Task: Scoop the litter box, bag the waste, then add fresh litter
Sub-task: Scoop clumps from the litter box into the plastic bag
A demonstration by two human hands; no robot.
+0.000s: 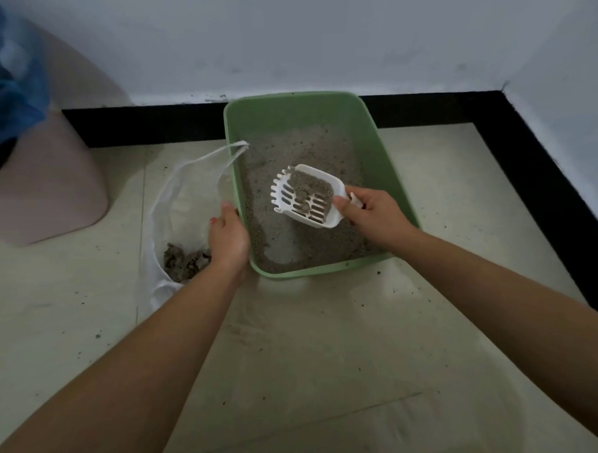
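A green litter box (pixel 390 151) holding grey litter (pixel 304 147) stands on the floor near the wall. My right hand (pixel 370 215) grips the handle of a white slotted scoop (pixel 305 195), held above the litter with litter and clumps in it. My left hand (pixel 228 237) grips the box's left rim at its near corner. Left of the box a clear plastic bag (pixel 175 200) lies open, with dark clumps of waste (pixel 183 262) at its bottom. My left forearm covers part of the bag.
A pink bin (pixel 45 188) lined with a blue bag (pixel 12 87) stands at the left. A black floor border (pixel 500 139) runs along the grey walls, which meet in a corner at the right. Litter crumbs dot the pale tiles (pixel 319 347).
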